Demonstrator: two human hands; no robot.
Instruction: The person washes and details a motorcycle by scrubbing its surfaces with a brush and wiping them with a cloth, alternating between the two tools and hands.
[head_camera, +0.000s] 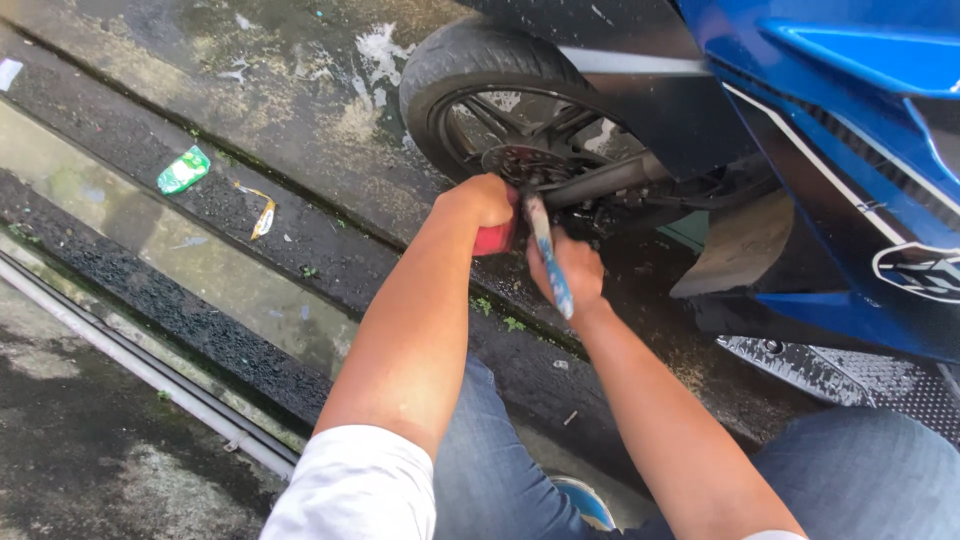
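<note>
Gripping a small red object (494, 239), the fingers of the left hand (480, 200) are curled tight around it, and the fist sits right against the hub of the black rear wheel (470, 70) of a blue scooter (850, 130). What the red object is cannot be told, since most of it is hidden inside the fist. Just beside it, the right hand (570, 268) has its fingers wrapped around the blue and white handle of a brush (548, 255), which slants up toward the wheel's centre; its working end is lost among the dark parts near the axle. The two hands are close together, nearly touching, both at the lower side of the wheel. Both forearms stretch out from white short sleeves, above knees in blue jeans. The wheel stands on wet, dark pavement (300, 120) with patches of white foam. To the left, well apart from the hands, a green wrapper (183, 170) and a yellowish scrap (263, 215) lie by a shallow gutter of water.
</note>
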